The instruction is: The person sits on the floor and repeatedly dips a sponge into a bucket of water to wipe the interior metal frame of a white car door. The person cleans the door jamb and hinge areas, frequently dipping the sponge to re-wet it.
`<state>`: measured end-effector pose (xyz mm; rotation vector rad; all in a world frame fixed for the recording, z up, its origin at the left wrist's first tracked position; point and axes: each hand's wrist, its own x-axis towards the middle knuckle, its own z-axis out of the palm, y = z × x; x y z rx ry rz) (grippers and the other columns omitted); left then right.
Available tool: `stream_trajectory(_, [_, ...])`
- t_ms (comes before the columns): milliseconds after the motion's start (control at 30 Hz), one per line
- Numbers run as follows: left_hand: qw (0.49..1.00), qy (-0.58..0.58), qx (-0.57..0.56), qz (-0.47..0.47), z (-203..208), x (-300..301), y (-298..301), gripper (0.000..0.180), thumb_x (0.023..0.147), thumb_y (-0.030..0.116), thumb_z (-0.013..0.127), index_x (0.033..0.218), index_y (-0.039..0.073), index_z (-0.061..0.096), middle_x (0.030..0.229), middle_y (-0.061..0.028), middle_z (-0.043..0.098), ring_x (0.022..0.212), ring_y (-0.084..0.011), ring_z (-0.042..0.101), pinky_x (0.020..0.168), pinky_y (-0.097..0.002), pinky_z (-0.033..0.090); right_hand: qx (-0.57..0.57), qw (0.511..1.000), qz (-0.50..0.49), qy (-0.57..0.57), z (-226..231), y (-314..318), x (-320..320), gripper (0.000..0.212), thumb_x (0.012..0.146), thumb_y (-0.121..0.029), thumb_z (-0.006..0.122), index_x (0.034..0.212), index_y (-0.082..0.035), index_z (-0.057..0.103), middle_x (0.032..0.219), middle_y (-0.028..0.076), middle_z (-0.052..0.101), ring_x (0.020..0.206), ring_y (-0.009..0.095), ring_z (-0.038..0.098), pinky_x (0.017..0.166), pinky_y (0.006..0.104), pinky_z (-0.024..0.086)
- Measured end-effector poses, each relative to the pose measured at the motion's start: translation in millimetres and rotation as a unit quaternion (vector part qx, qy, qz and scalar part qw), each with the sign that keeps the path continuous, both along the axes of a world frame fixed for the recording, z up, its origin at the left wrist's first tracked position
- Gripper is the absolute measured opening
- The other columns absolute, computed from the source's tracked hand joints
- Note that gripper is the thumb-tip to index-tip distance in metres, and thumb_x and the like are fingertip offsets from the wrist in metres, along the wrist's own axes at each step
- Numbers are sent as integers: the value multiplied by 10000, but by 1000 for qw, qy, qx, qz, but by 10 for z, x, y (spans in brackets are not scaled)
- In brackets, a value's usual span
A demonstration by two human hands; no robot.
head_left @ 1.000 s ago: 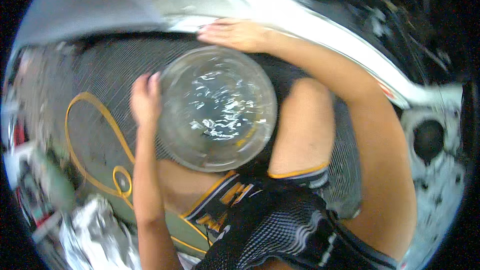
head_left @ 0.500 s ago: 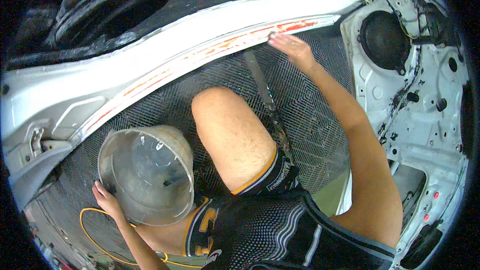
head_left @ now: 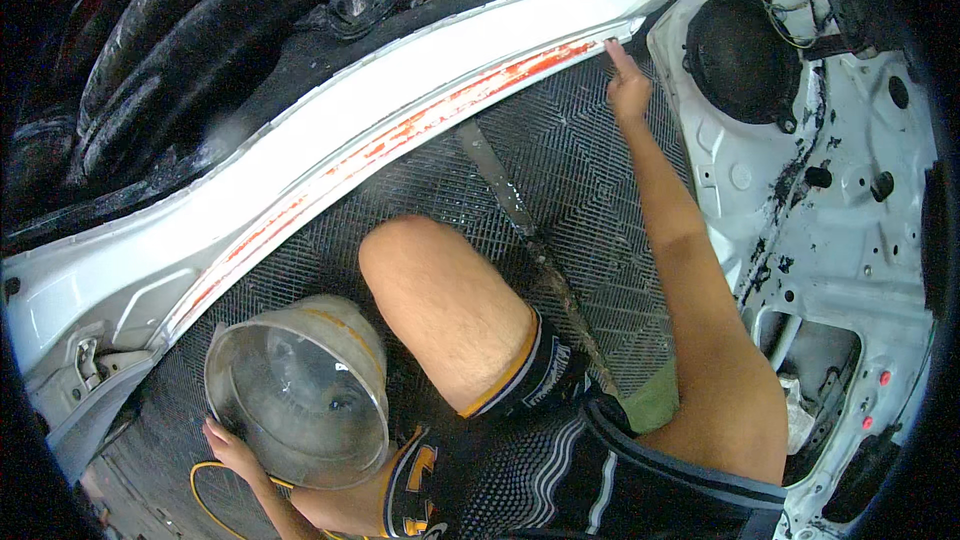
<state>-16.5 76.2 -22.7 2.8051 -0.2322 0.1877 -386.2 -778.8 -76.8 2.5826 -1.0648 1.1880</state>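
Observation:
A translucent grey plastic bucket (head_left: 300, 405) stands tilted by my bent leg, its wide mouth facing up toward me. My left hand (head_left: 235, 452) grips its near left side by the rim. With arm stretched forward, my right hand (head_left: 628, 88) is at the far right end of a car's white door sill (head_left: 300, 155), fingertips at its lower edge. Those fingers are held close together; whatever may be under them is too small to make out. Along the sill runs a strip of worn, patchy red-orange (head_left: 405, 130) where the white is broken.
An open car door's bare inner panel (head_left: 740, 175) stands at the right, with a round black speaker (head_left: 742, 60) and hanging wires. Dark ribbed matting (head_left: 600, 180) covers the floor, crossed by a grey strip (head_left: 500, 185). A yellow hose (head_left: 205, 500) curls at lower left.
My right hand has slid rightward along the sill to its far end. My left hand stays on the bucket. The view has shifted slightly, so the bucket and knee appear lower.

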Motion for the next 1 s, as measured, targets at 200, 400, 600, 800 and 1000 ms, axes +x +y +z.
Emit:
stream_trajectory(200, [1000,-2,13,-21,-57,34,211,480,1120,341,396,1223,-77,608,1107,-298,665,997,-467,608,895,-492,469,77,976,-198,53,5,-330,81,432,835,-22,633,1167,-265,766,823,232,715,692,392,706,616,495,541])
stream_trajectory(400, [999,46,4,4,-38,74,133,456,1117,340,404,1131,-66,612,1008,-307,644,868,-466,588,814,-489,480,-8,999,37,5,-31,997,596,415,845,22,602,1196,-146,745,1229,118,734,1102,304,722,933,406,589])
stream_trajectory(600, [996,75,-17,34,95,0,-94,427,1100,338,469,1112,-62,617,979,-283,650,877,-446,615,803,-496,484,27,955,294,14,102,2408,1495,483,755,88,625,1193,-78,742,1274,121,717,1205,250,684,1058,383,546])
stream_trajectory(800, [964,-216,-25,-154,582,-238,-606,248,985,182,701,1076,-40,638,1039,-200,653,972,-381,622,880,-466,502,26,874,472,107,329,1959,1482,578,719,70,616,1273,-74,696,1397,96,654,1304,235,619,1151,397,473])
stream_trajectory(1000, [954,156,-133,-218,462,-452,-1498,291,875,197,812,1044,-1,683,945,-157,693,866,-287,669,831,-383,530,-3,904,396,162,312,1345,862,608,775,87,593,1359,-78,644,1448,97,614,1358,240,573,1196,436,425])
